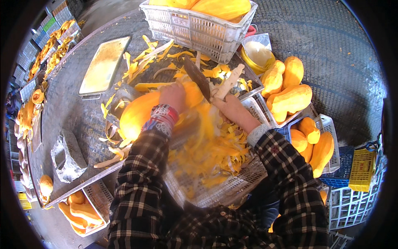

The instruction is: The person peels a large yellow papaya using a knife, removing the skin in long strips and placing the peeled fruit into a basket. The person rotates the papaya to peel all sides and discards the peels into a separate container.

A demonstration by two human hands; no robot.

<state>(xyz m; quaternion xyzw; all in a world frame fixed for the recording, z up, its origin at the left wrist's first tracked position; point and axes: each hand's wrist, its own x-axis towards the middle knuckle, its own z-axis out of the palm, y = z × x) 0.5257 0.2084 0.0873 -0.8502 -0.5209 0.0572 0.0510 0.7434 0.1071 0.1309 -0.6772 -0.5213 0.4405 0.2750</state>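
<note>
My left hand presses on a large orange squash lying at a slant before me. In my right hand is a knife with a dark, broad blade, its edge close to the squash's right end. A pale, wood-like stick stands out above the same hand; whether it belongs to the knife cannot be told. My fingers hide the knife's grip. Blurred orange peel strips hang below the squash, over a pale plastic crate that holds a heap of peelings.
Beyond the squash stands a white crate of squashes. Peeled squashes fill crates at right, near a yellow bucket. A metal-edged tray and a hollow concrete block lie at left. Another squash crate sits lower left.
</note>
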